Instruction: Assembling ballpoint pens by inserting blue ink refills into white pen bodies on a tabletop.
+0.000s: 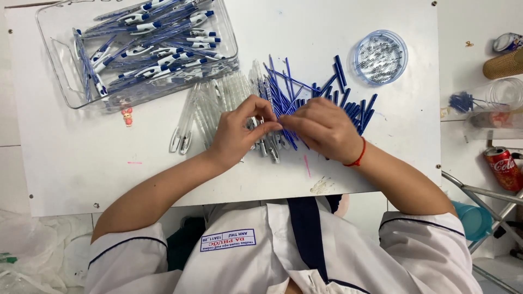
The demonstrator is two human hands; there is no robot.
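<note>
A clear barrel (260, 132) is being pinched between the thumb and fingers of the left hand (239, 130), just over the white board (76, 158). A thin blue refill (287, 115) is being held by the curled fingertips of the right hand (322, 128), its near end being met with the barrel where the two hands are touching. Both grips are being kept tight, the left around the barrel, the right around the refill.

A heap of blue refills (338, 92) is being partly covered by the right hand, spreading up and to the right of it. A row of clear barrels (215, 106) is lying beside and behind the left hand, some of it being hidden by the fingers. A clear tray (60, 65) of finished blue-and-white pens (158, 46) is sitting at the far left of the board. A round clear dish (379, 57) of small metal springs is standing at the far right, well apart from the hands. A red band (358, 158) is being worn on the right wrist. Off the board, at the right edge, a red can (504, 167) is lying near a metal frame.
</note>
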